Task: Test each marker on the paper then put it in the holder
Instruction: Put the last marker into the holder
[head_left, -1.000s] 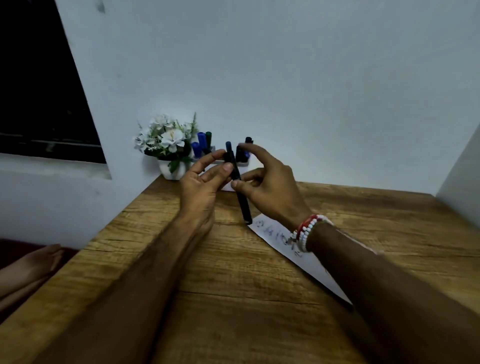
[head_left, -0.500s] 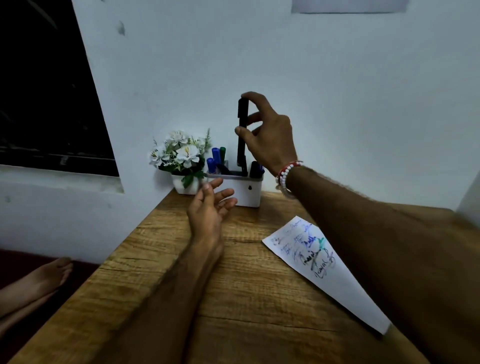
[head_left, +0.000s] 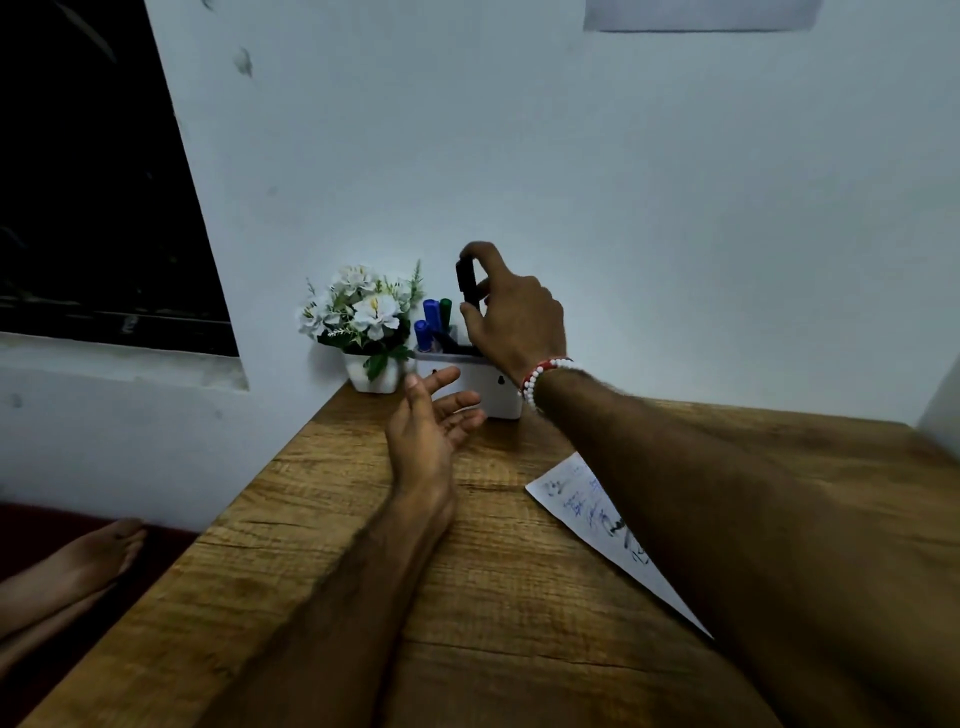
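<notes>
Your right hand (head_left: 514, 317) pinching the black marker (head_left: 466, 283) upright over the white holder (head_left: 496, 392), your left hand (head_left: 428, 423) loose-fingered, its grip empty, above the table (head_left: 322, 525), scribbled paper (head_left: 576, 501) beside it

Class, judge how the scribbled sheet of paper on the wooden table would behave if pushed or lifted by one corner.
The sheet of paper lies thin and flat, so it would probably droop when lifted. It looks light, so a push would likely slide it over the wooden table; whether the right forearm pins it is unclear.
</notes>
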